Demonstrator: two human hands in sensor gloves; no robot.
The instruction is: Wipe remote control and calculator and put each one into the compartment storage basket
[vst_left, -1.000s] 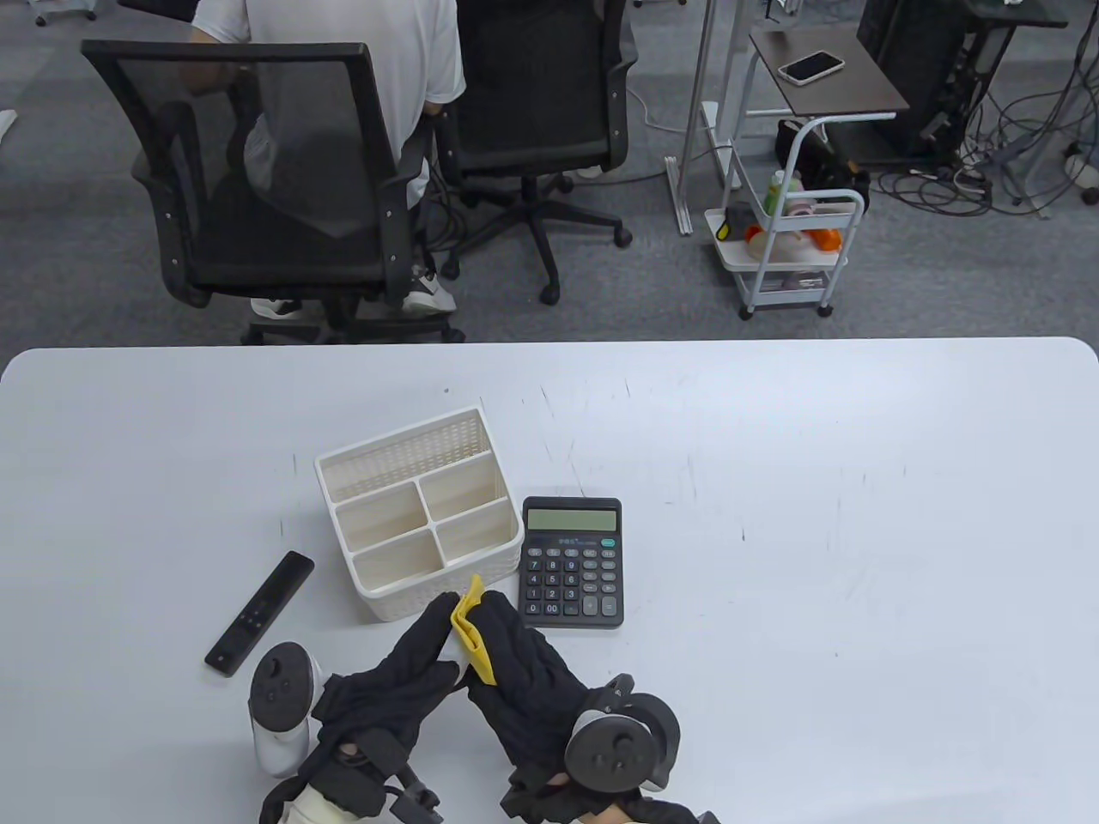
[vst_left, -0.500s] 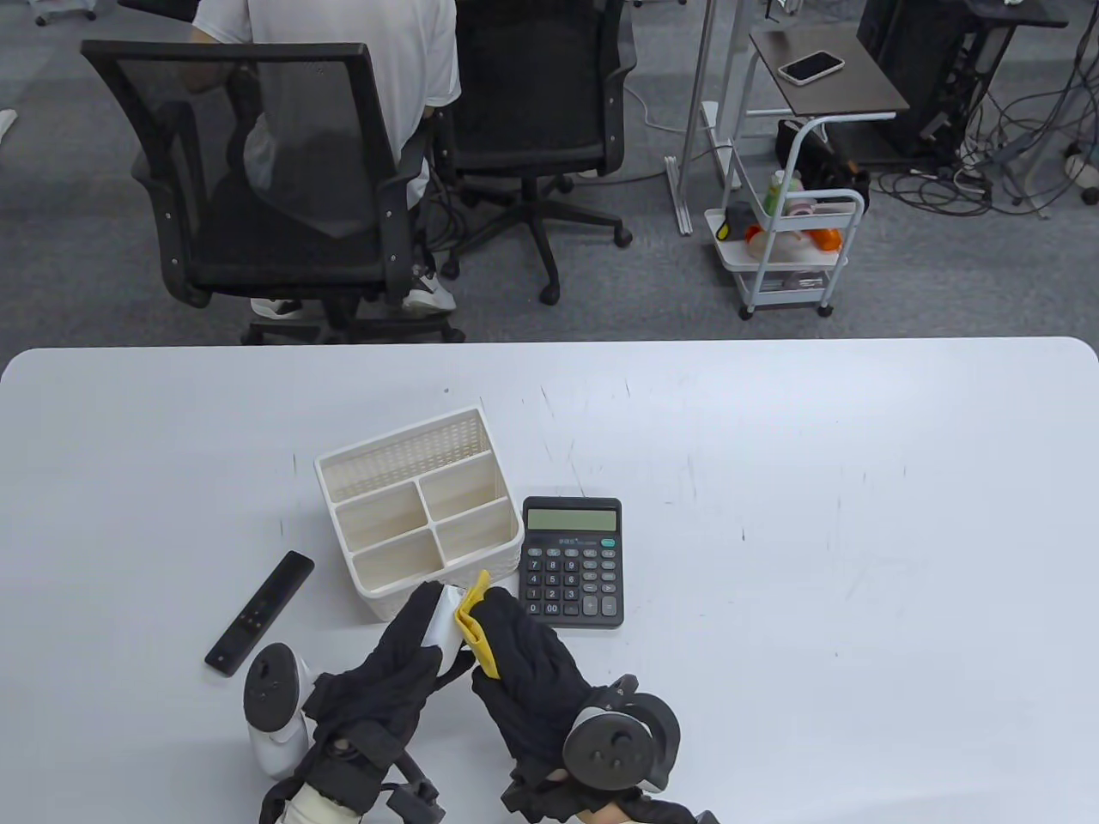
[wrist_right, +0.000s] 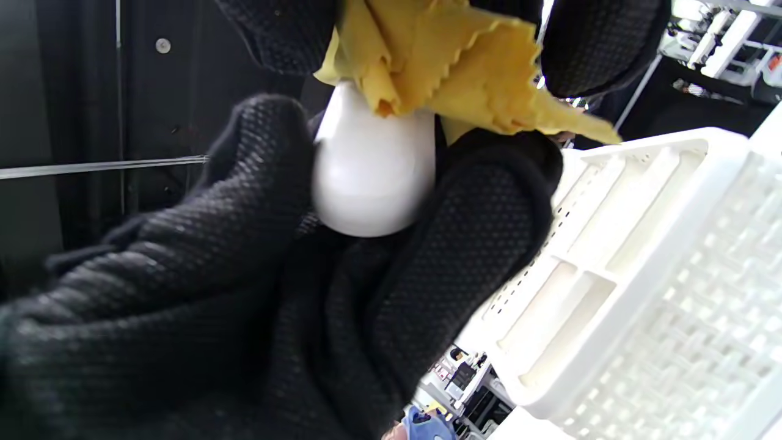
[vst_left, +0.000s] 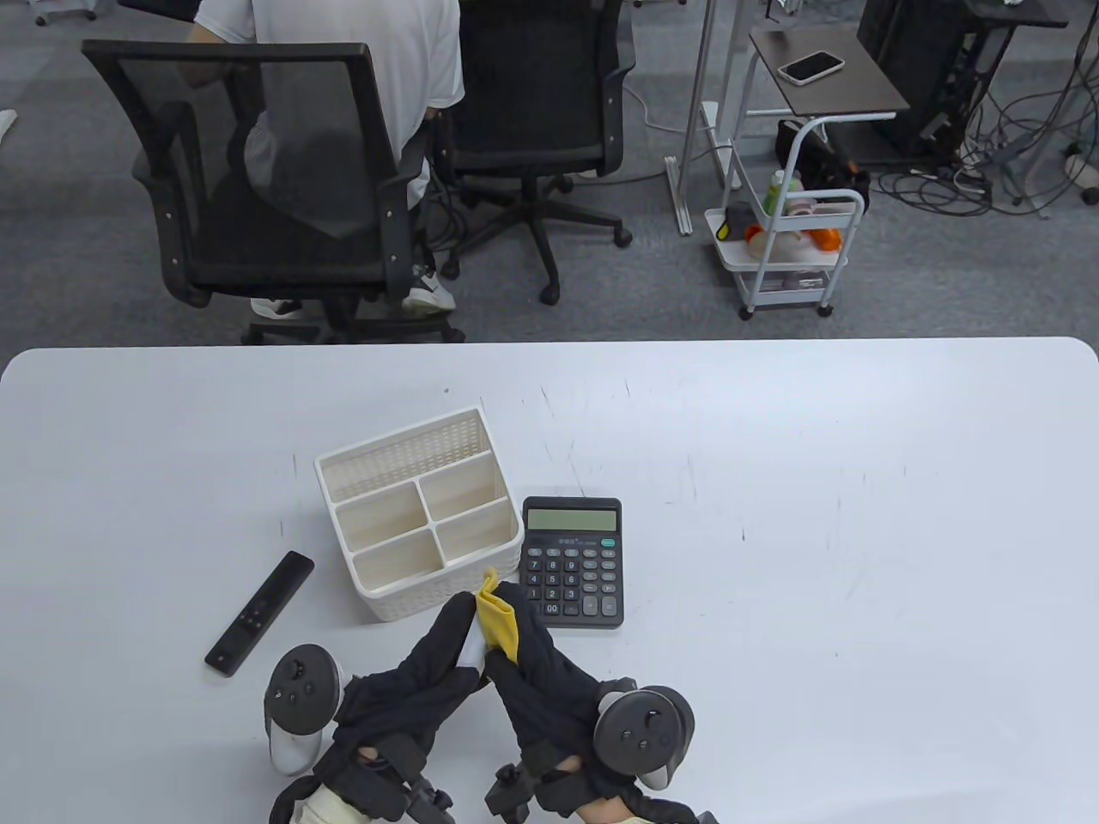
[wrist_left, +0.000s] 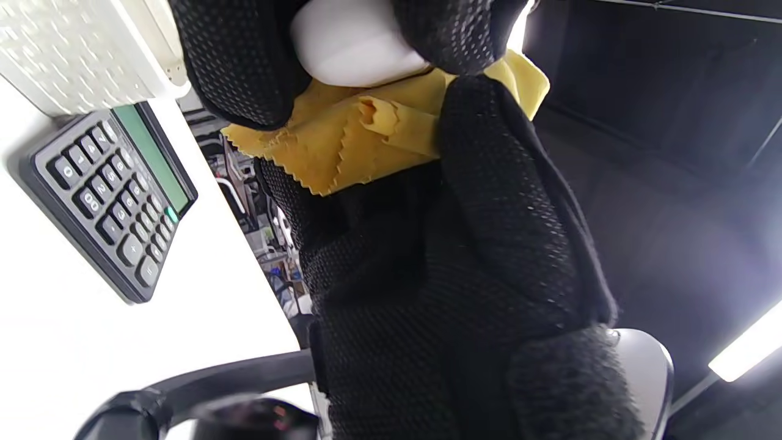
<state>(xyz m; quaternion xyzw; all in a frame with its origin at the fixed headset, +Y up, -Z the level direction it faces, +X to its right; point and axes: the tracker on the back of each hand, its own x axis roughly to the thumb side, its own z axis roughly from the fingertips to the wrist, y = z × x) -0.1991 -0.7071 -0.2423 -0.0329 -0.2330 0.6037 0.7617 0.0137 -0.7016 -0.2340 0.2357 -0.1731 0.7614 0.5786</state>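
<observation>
My left hand (vst_left: 438,642) grips a white, round-ended object (vst_left: 470,644), seemingly a slim remote; only its end shows (wrist_left: 354,46) (wrist_right: 372,177). My right hand (vst_left: 528,637) pinches a yellow cloth (vst_left: 500,620) against its far end, and the cloth's zigzag edge (wrist_left: 366,140) (wrist_right: 452,67) drapes over the object. Both hands hover just in front of the white compartment basket (vst_left: 403,601), whose compartments look empty. A black calculator (vst_left: 572,562) lies flat to the right of the basket. A black remote (vst_left: 260,612) lies at a slant on the table to the basket's left.
The white table (vst_left: 816,515) stretches far to the right and behind the basket. Beyond its far edge stand two office chairs (vst_left: 275,172) with a person seated, and a small white cart (vst_left: 790,249).
Both hands have shifted slightly right and toward the calculator. The yellow cloth has slid along the white object, covering more of its far end.
</observation>
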